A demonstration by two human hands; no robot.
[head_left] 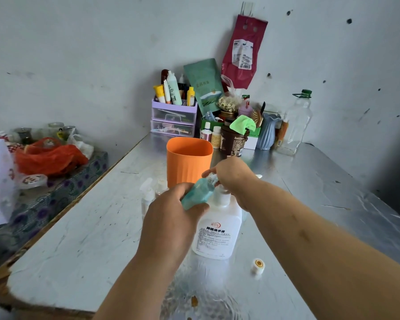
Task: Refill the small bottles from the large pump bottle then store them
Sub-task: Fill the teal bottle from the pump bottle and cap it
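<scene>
A large white pump bottle (217, 229) with a printed label stands upright in the middle of the metal table (79, 239). My left hand (171, 218) grips a small teal bottle (198, 191), tilted with its open neck against the pump's spout. My right hand (234, 179) rests on top of the pump head, which is hidden beneath it. Two small clear bottles (149, 195) stand just left of my left hand, partly hidden. A small white cap (258, 265) lies on the table to the right of the pump bottle.
An orange cup (188, 161) stands right behind the bottles. Farther back are a purple drawer organiser (173, 118), a brown tub (232, 142), a blue vase (268, 132) and a clear empty bottle (297, 123). A red bag (49, 158) lies on a side surface at left.
</scene>
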